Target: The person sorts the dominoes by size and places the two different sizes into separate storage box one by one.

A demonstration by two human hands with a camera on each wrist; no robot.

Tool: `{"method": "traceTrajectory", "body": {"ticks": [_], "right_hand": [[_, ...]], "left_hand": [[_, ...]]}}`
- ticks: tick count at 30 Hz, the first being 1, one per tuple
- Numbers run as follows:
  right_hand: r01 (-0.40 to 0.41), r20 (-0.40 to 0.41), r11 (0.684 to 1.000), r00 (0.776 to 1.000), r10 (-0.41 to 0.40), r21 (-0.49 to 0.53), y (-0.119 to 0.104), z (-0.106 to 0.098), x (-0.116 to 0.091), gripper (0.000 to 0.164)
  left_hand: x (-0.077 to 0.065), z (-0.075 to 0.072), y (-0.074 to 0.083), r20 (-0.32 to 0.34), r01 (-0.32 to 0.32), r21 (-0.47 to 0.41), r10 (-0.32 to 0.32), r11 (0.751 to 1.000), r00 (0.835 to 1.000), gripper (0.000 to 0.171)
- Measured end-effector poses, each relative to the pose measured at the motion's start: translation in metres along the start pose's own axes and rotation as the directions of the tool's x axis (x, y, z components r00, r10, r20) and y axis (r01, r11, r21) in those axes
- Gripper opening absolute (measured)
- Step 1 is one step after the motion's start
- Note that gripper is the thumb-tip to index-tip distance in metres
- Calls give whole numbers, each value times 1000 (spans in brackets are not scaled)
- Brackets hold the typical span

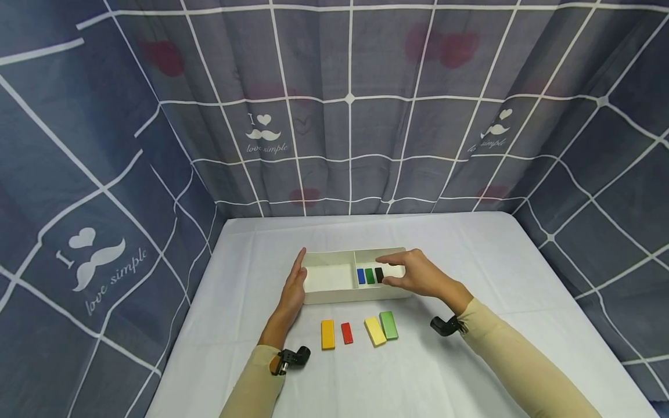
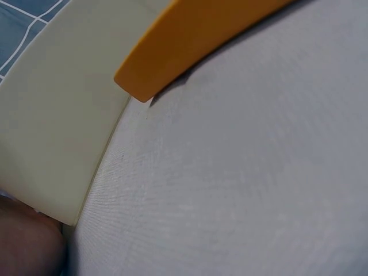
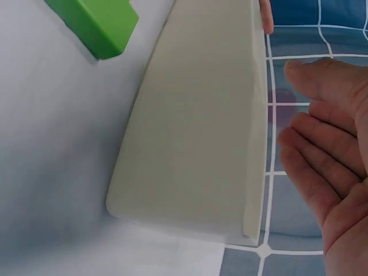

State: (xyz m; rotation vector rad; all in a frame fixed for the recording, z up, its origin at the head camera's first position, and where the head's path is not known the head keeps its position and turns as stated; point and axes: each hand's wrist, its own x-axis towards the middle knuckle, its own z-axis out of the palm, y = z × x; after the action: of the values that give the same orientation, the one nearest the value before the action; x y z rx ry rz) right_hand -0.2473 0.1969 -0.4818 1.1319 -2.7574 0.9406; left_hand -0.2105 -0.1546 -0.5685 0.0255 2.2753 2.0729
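Observation:
A white two-compartment box (image 1: 340, 296) sits on the table. My left hand (image 1: 290, 292) rests along its left end with fingers straight; in the left wrist view part of that hand (image 2: 29, 241) shows at the box's corner. Over the right compartment is my right hand (image 1: 418, 274), thumb and forefinger apart near a black block (image 1: 378, 275). Beside the black block stand a small green block (image 1: 370, 276) and a blue block (image 1: 361, 276), in a row by the divider. In the right wrist view the right hand (image 3: 333, 138) has loosely bent fingers and holds nothing.
In front of the box lie an orange block (image 1: 327, 335), a small red block (image 1: 347, 333), a yellow block (image 1: 374, 331) and a light green block (image 1: 389, 325). A white cloth (image 1: 235, 278) covers the table. Grid-patterned curtains (image 1: 324, 128) hang behind and at the sides.

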Motion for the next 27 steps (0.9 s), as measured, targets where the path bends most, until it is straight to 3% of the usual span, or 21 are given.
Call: {"method": "traceTrajectory", "body": {"ticks": [10,27], "right_hand": [[-25,-8,999,1000,25,24,-12,4,-11,50],[44,29,996,998,-47,81,-25,29,-20,51]], "left_hand": [[1,1,0,-1,-1,-6,1,1000,1000,56],[0,0,1,10,-7,-20,7,1000,1000,57]]}}
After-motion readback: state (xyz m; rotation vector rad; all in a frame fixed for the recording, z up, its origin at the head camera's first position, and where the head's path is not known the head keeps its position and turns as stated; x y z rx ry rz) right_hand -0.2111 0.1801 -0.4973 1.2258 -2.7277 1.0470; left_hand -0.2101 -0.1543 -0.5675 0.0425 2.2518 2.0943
